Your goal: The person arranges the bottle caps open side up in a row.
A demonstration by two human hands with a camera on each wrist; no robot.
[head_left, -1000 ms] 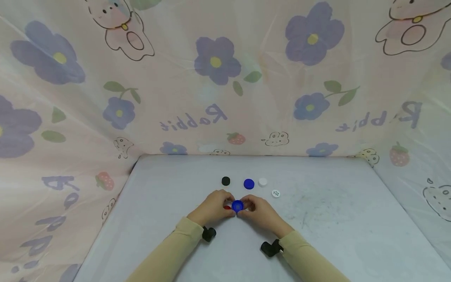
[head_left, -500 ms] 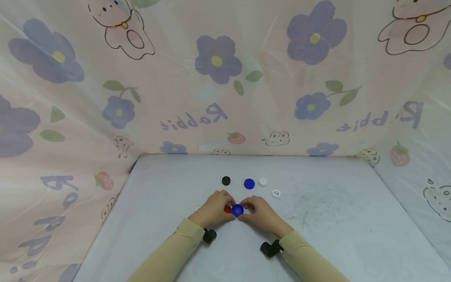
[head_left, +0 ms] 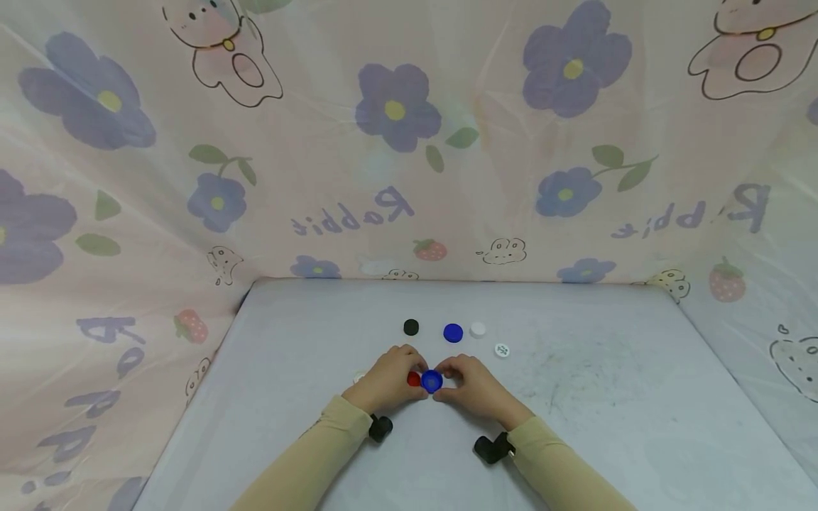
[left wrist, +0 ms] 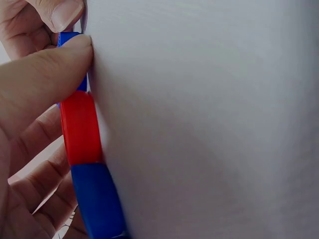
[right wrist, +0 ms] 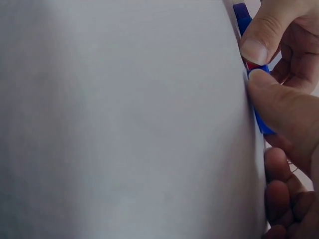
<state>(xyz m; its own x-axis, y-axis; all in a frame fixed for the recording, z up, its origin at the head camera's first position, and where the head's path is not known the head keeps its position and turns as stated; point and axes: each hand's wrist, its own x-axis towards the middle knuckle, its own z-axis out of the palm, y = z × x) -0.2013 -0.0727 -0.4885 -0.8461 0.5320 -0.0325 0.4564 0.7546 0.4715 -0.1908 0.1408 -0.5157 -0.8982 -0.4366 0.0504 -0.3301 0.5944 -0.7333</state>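
A blue bottle cap (head_left: 431, 382) lies hollow side up on the table between my two hands. My left hand (head_left: 388, 380) holds its left side between thumb and fingers. From the right, the thumb and fingers of my right hand (head_left: 476, 387) pinch the same cap. Against its left side sits a red bottle cap (head_left: 414, 379), partly under my left hand. The left wrist view shows another blue cap (left wrist: 98, 199) beyond the red cap (left wrist: 81, 128), the three in a touching row; in the head view my left hand hides that one.
Farther back on the white table (head_left: 287, 333) lie a black cap (head_left: 411, 327), a blue cap (head_left: 453, 333), a white cap (head_left: 477, 330) and a white cap with dark marks (head_left: 502, 350). A whitish piece (head_left: 360, 377) shows partly behind my left hand. A patterned curtain (head_left: 319, 142) borders the table.
The blue cap between my hands has come down and toward me, settling flat beside the red cap. More of the red cap shows. Over the last half second the hands hardly move.
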